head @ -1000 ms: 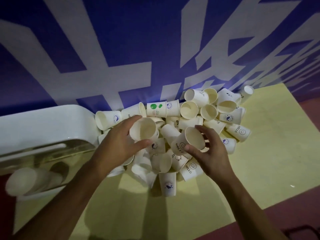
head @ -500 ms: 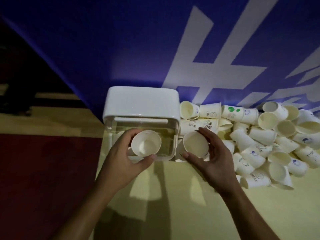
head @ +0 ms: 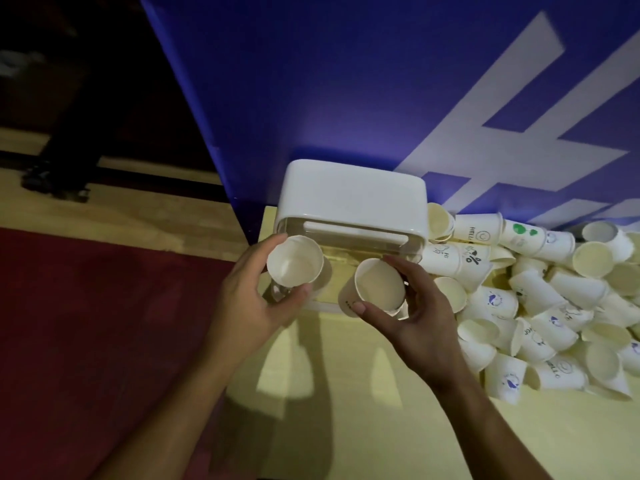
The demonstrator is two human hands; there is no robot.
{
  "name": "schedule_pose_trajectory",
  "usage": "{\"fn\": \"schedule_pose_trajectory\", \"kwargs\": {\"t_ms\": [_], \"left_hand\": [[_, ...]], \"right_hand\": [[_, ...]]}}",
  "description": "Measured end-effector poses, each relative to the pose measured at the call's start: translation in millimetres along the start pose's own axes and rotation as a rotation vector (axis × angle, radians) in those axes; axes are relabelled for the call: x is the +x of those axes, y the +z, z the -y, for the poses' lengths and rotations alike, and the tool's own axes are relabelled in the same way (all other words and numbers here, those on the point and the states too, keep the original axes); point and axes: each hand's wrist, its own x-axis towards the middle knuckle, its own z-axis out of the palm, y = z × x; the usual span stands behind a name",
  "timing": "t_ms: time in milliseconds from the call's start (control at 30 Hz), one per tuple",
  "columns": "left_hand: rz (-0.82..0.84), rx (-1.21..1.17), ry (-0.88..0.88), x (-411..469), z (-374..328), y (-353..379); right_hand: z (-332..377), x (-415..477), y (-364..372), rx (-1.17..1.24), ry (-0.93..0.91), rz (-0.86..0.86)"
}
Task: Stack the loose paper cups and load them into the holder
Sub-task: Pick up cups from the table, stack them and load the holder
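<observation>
The person's left hand [head: 256,299] gripped the left-hand cup [head: 294,261] with its open mouth turned up toward the camera. The thumb was pressed against the near side of the rim and the other fingers were curled over the far side. Whether more cups were nested beneath it could not be told. That cup hung just in front of the left part of the holder [head: 353,199], a box with a white rounded top and a clear lower body. The holder stood at the far left corner of the pale yellow table [head: 346,393], backed against a blue banner [head: 311,81] with large white strokes. The right hand [head: 419,327] held the right-hand cup [head: 377,285] in the same way, mouth up, with the thumb tip on the near left of the rim and the fingers wrapped round its far right side. Small dark print showed on that cup's wall. It was in front of the holder's right part, beside the other cup but apart from it. To the right of the holder lay the pile of loose cups [head: 554,306], tipped every way, some on their sides with mouths showing, and several bore blue, black or green prints. The nearest ones lay against the holder's right end. Left of the table was a red floor [head: 86,341].
</observation>
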Motion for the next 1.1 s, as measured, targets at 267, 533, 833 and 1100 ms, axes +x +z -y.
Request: {"fn": "schedule_pose_trajectory", "kwargs": {"t_ms": [267,533,833,1100], "left_hand": [[0.056,0.011,0.001,9.4,11.2,24.2],[0.048,0.019,-0.029,15.3,17.8,35.9],[0.116,0.088,-0.084,15.0,37.0,47.3],[0.093,0.098,-0.144,17.0,48.1,58.7]], "right_hand": [[-0.8,4.6,3.3,0.019,0.028,-0.021],[-10.3,6.7,-2.8,0.012,0.076,-0.029],[-13.7,8.4,-1.9,0.013,0.086,-0.039],[-3.8,17.9,8.1,-0.03,-0.02,-0.062]]}}
